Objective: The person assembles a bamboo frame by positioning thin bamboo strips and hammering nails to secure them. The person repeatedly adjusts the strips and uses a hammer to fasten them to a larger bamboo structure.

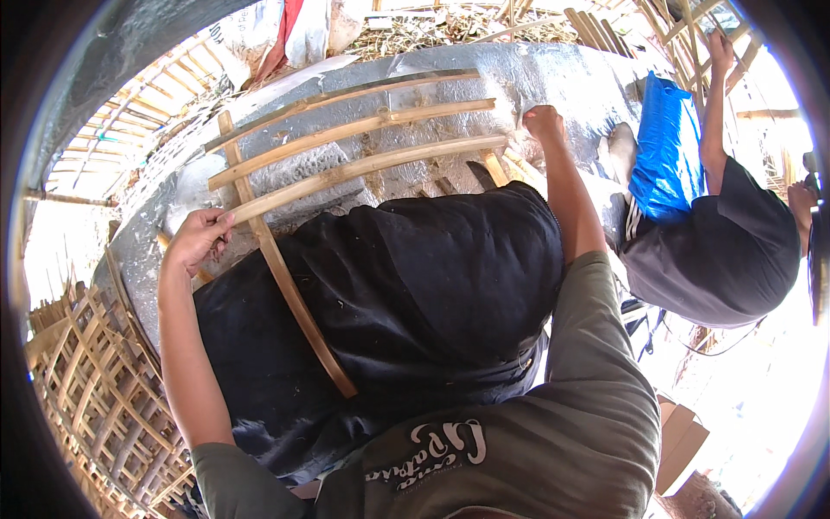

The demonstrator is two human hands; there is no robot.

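In the head view, a light bamboo frame [346,132] lies partly over the lap of the seated person's black trousers [432,277] and partly beyond it, above a silvery sheet [588,78] on the ground. Three long slats run side by side with gaps between them; they cross a crosspiece [292,285] near their left ends, and its long tail slants back over the thigh. A short upright strip [494,169] shows under the right end of the nearest slat [372,164].

The left hand [201,240] pinches that slat's left end between thumb and fingers. The right hand [545,125] is closed up, beside the slat's right end; whether it grips anything I cannot tell.

The slats look light and dry, stiff across short spans but likely springy over their length; part of their bow may come from the lens. The cut edges could be splintery, and the joints could twist if the frame is lifted by one slat alone. The sounder hold would be where slat and crosspiece overlap, with the other hand near the far end.

To the right, a co-worker [709,259] with a blue plastic sheet [667,151] on the lap reaches to upright bamboo strips [692,52]. Woven bamboo lattice [95,398] stands at lower left.
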